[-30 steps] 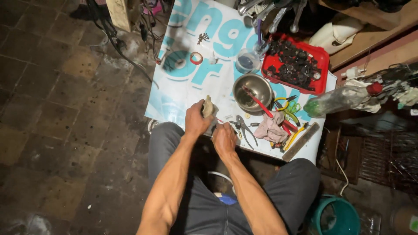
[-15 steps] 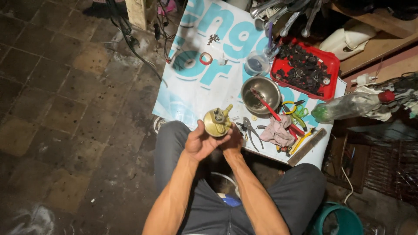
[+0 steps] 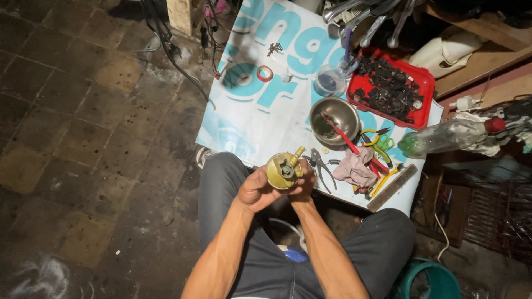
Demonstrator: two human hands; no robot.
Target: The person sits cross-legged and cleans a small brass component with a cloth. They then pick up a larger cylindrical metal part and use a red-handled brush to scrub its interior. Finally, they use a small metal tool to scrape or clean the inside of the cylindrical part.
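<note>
both hands are gripping a brass carburetor body [image 3: 284,171] above the lap: the left hand [image 3: 256,191] is cupping it with curled fingers, the right hand [image 3: 303,185] is clasping its far side, near pliers [image 3: 320,164].

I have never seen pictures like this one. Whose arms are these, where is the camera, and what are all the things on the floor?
The camera sits on a person's head and looks down, so you see that person's own two arms and lap. The person sits low on a dark tiled floor. Both hands hold one thing between them: a small round brass-coloured metal part with a short nozzle. The left hand cups it from below; the right hand grips its other side.

In front lies a white and blue printed sheet used as a work mat. On it are a steel bowl, a red tray of small black parts, pliers, a pink rag, a roll of red tape and a clear plastic bottle.
</note>
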